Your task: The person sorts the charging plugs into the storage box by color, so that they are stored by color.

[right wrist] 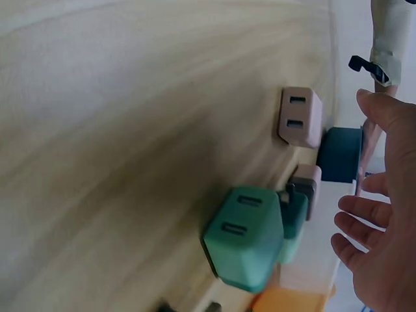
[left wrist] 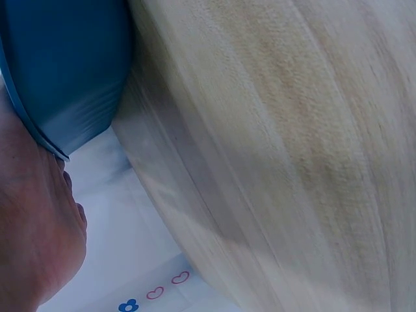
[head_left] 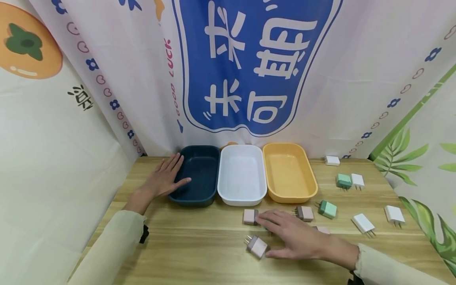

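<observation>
My left hand rests with spread, straight fingers on the left rim of a dark blue bin. In the left wrist view the hand lies against the bin's outer wall. Over the table, my right hand hovers palm down, fingers loosely extended and holding nothing. Just left of it lie two pink plug chargers, one near its fingertips and one by the thumb. Beneath it, green chargers show in the right wrist view, mostly hidden from the head camera.
Right of the blue bin stand a white bin and a yellow bin, side by side. Further pink, green and white chargers lie scattered over the table's right side. A printed curtain hangs behind.
</observation>
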The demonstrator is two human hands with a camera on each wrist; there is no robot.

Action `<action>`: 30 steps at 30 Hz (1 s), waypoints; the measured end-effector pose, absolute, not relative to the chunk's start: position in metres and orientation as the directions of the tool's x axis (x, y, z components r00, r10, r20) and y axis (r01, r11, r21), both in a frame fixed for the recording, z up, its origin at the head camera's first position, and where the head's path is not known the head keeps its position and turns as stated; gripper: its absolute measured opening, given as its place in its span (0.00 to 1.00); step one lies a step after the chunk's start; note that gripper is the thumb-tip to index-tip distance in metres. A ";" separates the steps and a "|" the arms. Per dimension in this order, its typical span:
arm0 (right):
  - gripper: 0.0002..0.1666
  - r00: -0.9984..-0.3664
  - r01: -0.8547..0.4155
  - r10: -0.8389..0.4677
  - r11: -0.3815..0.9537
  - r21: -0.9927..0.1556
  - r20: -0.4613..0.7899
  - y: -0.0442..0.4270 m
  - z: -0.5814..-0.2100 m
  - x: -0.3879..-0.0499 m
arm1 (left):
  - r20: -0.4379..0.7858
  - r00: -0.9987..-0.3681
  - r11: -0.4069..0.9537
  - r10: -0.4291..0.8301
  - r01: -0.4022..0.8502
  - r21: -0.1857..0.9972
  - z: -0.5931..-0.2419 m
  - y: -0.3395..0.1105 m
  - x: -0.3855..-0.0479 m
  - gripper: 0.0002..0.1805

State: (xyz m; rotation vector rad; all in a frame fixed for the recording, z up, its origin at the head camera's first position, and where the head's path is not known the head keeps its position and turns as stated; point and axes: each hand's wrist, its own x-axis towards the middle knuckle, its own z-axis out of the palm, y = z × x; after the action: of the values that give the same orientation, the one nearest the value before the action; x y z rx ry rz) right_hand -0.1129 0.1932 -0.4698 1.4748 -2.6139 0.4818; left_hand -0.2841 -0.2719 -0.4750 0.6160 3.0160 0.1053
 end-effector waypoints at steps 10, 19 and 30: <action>0.47 -0.497 -0.857 -0.826 0.418 -0.300 0.266 0.185 -0.485 -0.112 | -0.057 -0.918 0.919 0.391 0.388 0.068 -0.474 -0.272 -0.284 0.55; 0.43 -0.495 -0.834 -0.834 0.377 -0.402 0.245 0.180 -0.492 -0.117 | -0.051 -0.917 0.917 0.396 0.392 0.076 -0.473 -0.272 -0.283 0.55; 0.37 -0.517 -0.770 -0.836 0.360 -0.526 0.185 0.175 -0.498 -0.121 | -0.039 -0.917 0.916 0.398 0.394 0.073 -0.476 -0.272 -0.284 0.55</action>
State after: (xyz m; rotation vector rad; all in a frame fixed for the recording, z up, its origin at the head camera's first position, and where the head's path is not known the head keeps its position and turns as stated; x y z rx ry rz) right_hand -0.1207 0.1752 -0.4980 1.5913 -2.6834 0.9323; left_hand -0.2836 -0.2723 -0.4756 0.6253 3.0235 0.0980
